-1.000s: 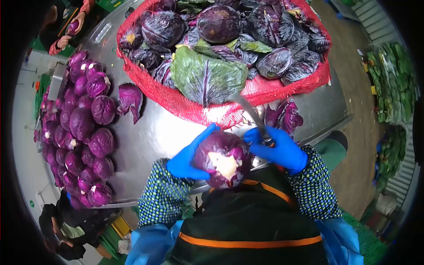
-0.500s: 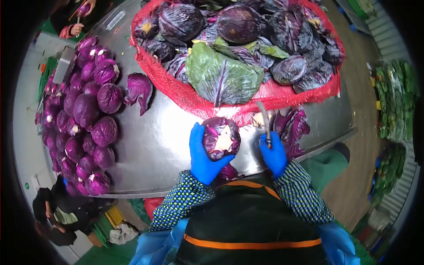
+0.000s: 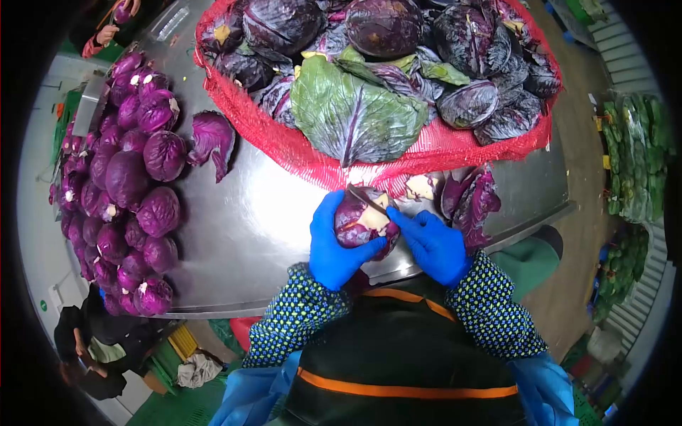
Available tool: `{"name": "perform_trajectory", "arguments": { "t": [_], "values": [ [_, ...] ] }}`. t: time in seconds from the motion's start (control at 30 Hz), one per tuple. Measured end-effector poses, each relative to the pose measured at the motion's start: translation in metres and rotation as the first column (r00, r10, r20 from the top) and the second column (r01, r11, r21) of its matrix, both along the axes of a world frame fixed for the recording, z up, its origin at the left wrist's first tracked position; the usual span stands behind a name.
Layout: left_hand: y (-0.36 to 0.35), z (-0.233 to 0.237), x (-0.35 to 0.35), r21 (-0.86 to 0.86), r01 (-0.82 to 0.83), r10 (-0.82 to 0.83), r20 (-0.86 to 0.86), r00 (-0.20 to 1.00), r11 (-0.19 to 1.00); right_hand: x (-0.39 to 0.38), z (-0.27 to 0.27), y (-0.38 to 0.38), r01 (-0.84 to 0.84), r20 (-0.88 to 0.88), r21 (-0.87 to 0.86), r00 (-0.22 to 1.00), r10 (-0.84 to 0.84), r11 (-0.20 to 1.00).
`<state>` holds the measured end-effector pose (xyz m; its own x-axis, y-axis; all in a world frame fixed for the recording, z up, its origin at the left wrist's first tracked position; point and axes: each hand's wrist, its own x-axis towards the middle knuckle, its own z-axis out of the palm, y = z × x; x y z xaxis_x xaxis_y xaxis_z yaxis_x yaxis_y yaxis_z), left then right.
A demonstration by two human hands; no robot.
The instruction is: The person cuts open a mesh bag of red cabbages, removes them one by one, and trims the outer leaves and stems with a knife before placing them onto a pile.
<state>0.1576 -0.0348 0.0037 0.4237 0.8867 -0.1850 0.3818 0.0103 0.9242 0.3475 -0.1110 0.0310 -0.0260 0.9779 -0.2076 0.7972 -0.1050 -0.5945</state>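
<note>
My left hand (image 3: 332,245), in a blue glove, grips a red cabbage (image 3: 353,213) from its left side, with the pale cut stem end facing up. My right hand (image 3: 432,245), also gloved in blue, is closed around a knife (image 3: 366,199). The knife's blade lies across the cabbage by the cut stem; the handle is mostly hidden in my fingers. Loose purple leaves (image 3: 474,202) and a pale cut-off stem piece (image 3: 422,187) rest on the metal table (image 3: 249,234) to the right of the cabbage.
Ahead lies a red net sack (image 3: 284,153) full of untrimmed cabbages, with a big green leaf (image 3: 355,110) on top. Trimmed cabbages (image 3: 128,179) are piled at left, beside a loose leaf (image 3: 212,142). Another person's hands (image 3: 108,34) show at upper left, and another person (image 3: 89,348) at lower left.
My right hand has moved left to the cabbage, bringing the knife blade onto its stem end. My left hand has kept its hold, and the cabbage has turned slightly.
</note>
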Motion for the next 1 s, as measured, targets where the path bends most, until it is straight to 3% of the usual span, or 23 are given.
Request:
{"name": "perform_trajectory", "arguments": {
  "t": [0.07,0.2,0.33,0.4,0.53,0.6,0.63,0.73,0.87,0.93,1.0],
  "values": [
    [-0.002,0.001,0.002,0.004,-0.012,0.012,-0.023,1.0,1.0,-0.002,0.0,0.002,0.07,-0.075,0.029,0.995,-0.068,0.997],
    [-0.004,0.0,0.003,0.099,0.015,-0.007,-0.079,0.997,0.995,-0.001,-0.008,0.007,0.059,-0.053,0.032,0.997,-0.057,0.998],
    [-0.006,-0.012,0.003,0.005,-0.076,0.076,0.059,0.995,0.997,0.001,-0.023,0.017,0.148,-0.259,-0.02,0.955,-0.148,0.989],
    [-0.008,-0.011,0.004,-0.023,-0.087,0.088,0.084,0.993,0.996,-0.002,-0.033,0.014,0.211,-0.327,0.131,0.932,-0.159,0.969],
    [-0.012,-0.011,0.001,0.018,-0.085,0.083,0.074,0.994,0.996,-0.005,-0.03,0.01,0.23,-0.305,0.135,0.935,-0.181,0.964],
    [-0.013,-0.011,-0.003,-0.015,-0.082,0.083,0.103,0.991,0.997,-0.007,-0.01,0.007,0.131,-0.171,0.009,0.977,-0.127,0.991],
    [-0.014,-0.01,-0.004,0.038,-0.053,0.051,0.067,0.996,0.998,-0.008,-0.005,0.006,0.126,-0.174,0.08,0.978,-0.111,0.989],
    [-0.019,-0.014,-0.005,0.096,-0.028,0.026,0.025,0.999,0.995,-0.001,0.015,0.015,0.019,-0.075,0.013,0.997,-0.018,1.0],
    [-0.017,-0.012,-0.003,0.107,-0.027,0.029,-0.014,0.999,0.994,-0.001,-0.01,0.024,0.076,-0.065,-0.128,0.994,-0.085,0.989],
    [-0.015,-0.014,0.0,0.072,-0.091,0.086,0.07,0.994,0.993,0.0,-0.032,0.024,0.097,-0.155,-0.123,0.981,-0.116,0.988],
    [-0.01,-0.007,0.004,0.12,-0.067,0.065,0.023,0.998,0.99,0.003,-0.031,0.033,0.18,-0.38,-0.058,0.906,-0.189,0.982]
  ]
}}
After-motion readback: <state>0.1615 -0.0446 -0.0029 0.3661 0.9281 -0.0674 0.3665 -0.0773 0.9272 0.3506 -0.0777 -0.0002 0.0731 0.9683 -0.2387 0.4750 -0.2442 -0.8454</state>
